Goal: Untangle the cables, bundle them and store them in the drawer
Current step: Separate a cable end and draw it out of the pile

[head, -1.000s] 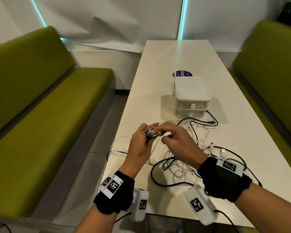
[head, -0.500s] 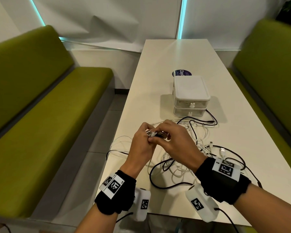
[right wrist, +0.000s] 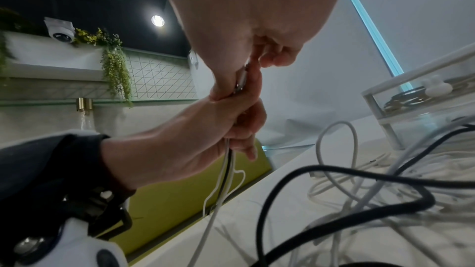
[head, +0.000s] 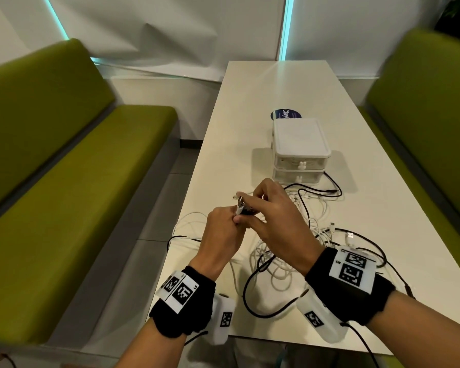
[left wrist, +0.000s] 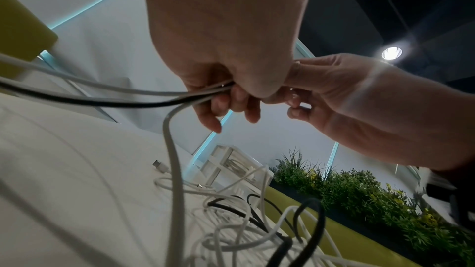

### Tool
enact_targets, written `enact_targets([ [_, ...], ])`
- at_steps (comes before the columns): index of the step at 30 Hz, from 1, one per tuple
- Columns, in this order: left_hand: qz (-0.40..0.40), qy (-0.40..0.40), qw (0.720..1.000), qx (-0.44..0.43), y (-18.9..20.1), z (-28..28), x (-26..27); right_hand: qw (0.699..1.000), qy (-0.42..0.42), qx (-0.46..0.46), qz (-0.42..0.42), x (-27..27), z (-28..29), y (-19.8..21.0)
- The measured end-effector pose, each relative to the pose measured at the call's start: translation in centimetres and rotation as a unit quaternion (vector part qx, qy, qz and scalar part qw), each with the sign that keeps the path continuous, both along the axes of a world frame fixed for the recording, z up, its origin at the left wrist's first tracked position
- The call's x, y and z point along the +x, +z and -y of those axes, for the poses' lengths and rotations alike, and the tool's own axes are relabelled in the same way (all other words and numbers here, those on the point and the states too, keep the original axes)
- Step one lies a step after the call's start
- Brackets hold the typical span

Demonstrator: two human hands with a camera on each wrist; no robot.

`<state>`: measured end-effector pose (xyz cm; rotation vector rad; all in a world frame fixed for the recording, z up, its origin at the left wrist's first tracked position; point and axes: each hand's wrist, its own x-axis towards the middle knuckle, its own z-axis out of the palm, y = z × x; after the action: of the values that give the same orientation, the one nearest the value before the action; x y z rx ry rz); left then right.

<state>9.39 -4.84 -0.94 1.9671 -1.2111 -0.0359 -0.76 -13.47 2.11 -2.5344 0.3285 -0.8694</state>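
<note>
A tangle of white and black cables [head: 298, 243] lies on the white table [head: 250, 123], near its front edge. My left hand [head: 223, 229] grips several cable ends [head: 241, 205] in its fist; white and black cables [left wrist: 164, 96] run out of it. My right hand [head: 271, 208] pinches the plugs [right wrist: 241, 77] at the top of that bunch, touching the left hand. A white two-drawer box [head: 299, 152] stands behind the tangle, both drawers closed. A coiled cable [right wrist: 408, 98] shows through a clear drawer front.
Green benches run along both sides of the table, left [head: 64, 195] and right [head: 430, 115]. A blue round sticker [head: 284, 114] lies behind the drawer box. A black cable [head: 332, 191] loops beside the box. Cables [head: 186, 229] hang over the table's left edge.
Both hands have stayed together over the tangle. The right hand has shifted up over the plug ends, and the bunch of connectors now sticks out above the left fist.
</note>
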Motion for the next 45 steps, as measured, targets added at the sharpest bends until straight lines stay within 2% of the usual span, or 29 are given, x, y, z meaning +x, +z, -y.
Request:
enact_targets([
  [6,-0.08,-0.021,0.994,-0.071,0.3,0.1,0.3,0.998,0.011,0.037,0.051,0.3,-0.1,0.2],
  [9,-0.139,0.006,0.989,-0.058,1.0,0.2,0.3,0.996,0.025,0.05,0.072,0.5,-0.4,0.3],
  [11,-0.172,0.031,0.983,-0.053,1.4,0.0,0.3,0.993,0.039,0.077,0.083,0.6,-0.5,0.5],
  [13,-0.173,0.031,0.983,-0.063,1.5,-0.3,0.6,0.988,0.037,0.114,0.095,0.5,-0.6,0.6],
  [15,-0.236,0.039,0.967,-0.086,1.9,-0.4,1.0,0.98,0.015,0.171,0.1,0.2,-0.7,0.5],
  [17,-0.313,0.047,0.941,-0.123,2.4,-0.5,1.4,0.972,-0.009,0.227,0.053,0.0,-0.9,-0.1],
  [18,-0.337,0.043,0.929,-0.146,2.8,-0.6,1.5,0.97,-0.014,0.241,0.001,0.0,-1.1,-0.5],
  [22,-0.392,-0.002,0.896,-0.21,4.3,-0.8,1.5,0.929,0.032,0.257,-0.265,0.6,-2.3,-2.0],
  [24,-0.408,-0.018,0.888,-0.21,4.6,-1.0,1.6,0.922,0.055,0.249,-0.292,0.8,-3.1,-2.7],
  [27,-0.426,-0.03,0.882,-0.201,4.7,-1.6,2.2,0.898,0.073,0.331,-0.281,0.8,-2.8,-2.8],
  [28,-0.419,-0.025,0.887,-0.195,4.7,-1.8,2.5,0.896,0.064,0.338,-0.282,0.6,-2.4,-2.5],
  [30,-0.385,-0.011,0.904,-0.187,4.8,-2.4,3.1,0.908,0.061,0.286,-0.299,0.3,-1.3,-1.7],
  [34,-0.313,0.019,0.926,-0.211,5.7,-3.1,4.0,0.918,0.093,0.05,-0.383,-0.3,0.3,-1.1],
  [36,-0.269,0.031,0.936,-0.225,6.1,-3.3,4.3,0.94,0.069,0.03,-0.332,-0.3,0.6,-0.6],
  [38,-0.208,0.023,0.955,-0.212,5.9,-2.9,4.2,0.967,0.031,0.064,-0.246,-0.2,1.1,0.1],
  [40,-0.157,-0.021,0.974,-0.161,5.1,-2.2,3.3,0.976,0.014,0.079,-0.204,0.0,1.5,0.5],
  [42,-0.084,-0.069,0.993,-0.047,4.0,-1.5,1.8,0.977,0.021,0.063,-0.201,0.2,1.5,0.6],
  [44,-0.011,-0.074,0.996,0.054,2.9,-1.2,0.3,0.974,0.015,0.054,-0.218,0.1,1.6,0.5],
  [45,-0.012,-0.066,0.994,0.083,2.7,-1.1,0.0,0.973,0.015,0.06,-0.222,-0.2,1.8,0.4],
])
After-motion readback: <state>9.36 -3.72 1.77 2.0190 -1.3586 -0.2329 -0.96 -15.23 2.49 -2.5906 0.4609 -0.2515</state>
